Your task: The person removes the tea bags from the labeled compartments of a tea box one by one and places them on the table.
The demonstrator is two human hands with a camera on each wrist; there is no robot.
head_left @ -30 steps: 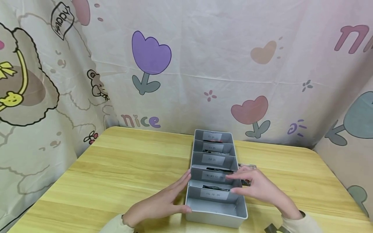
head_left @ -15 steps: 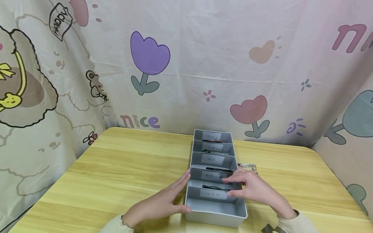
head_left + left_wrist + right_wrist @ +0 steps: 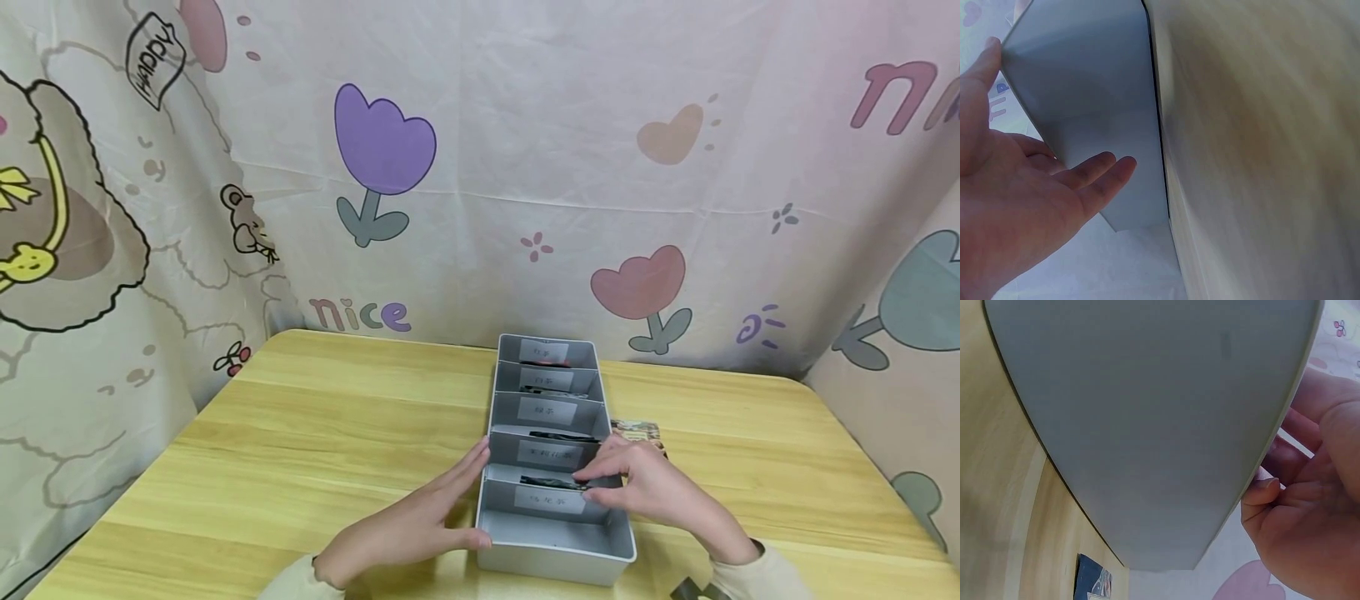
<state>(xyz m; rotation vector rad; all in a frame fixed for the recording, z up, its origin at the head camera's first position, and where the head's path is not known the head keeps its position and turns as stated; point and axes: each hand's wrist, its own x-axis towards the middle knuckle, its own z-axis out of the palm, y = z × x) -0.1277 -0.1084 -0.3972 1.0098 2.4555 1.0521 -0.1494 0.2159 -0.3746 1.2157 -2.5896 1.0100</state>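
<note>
A long grey divider box (image 3: 555,568) stands lengthwise on the table, split into several compartments with white handwritten labels. My left hand (image 3: 408,518) rests along its left side, fingers straight; the left wrist view shows fingers (image 3: 1100,178) against the outer wall. Over the right rim reaches my right hand (image 3: 652,483). Its thumb and index finger pinch the right end of a dark sachet (image 3: 551,482), which stands behind the front labelled divider. In the right wrist view the box wall hides the fingertips, and the curled hand (image 3: 1313,506) hangs over the rim.
More thin sachets stand in the farther compartments, such as a black one (image 3: 562,436) and a red-edged one (image 3: 545,363). A printed packet (image 3: 637,430) lies on the wooden table (image 3: 337,417) right of the box. A patterned curtain (image 3: 480,208) hangs behind.
My right hand has moved slightly left and down into the box, and its thumb and index finger have drawn together at the dark sachet. The left hand has stayed in place.
</note>
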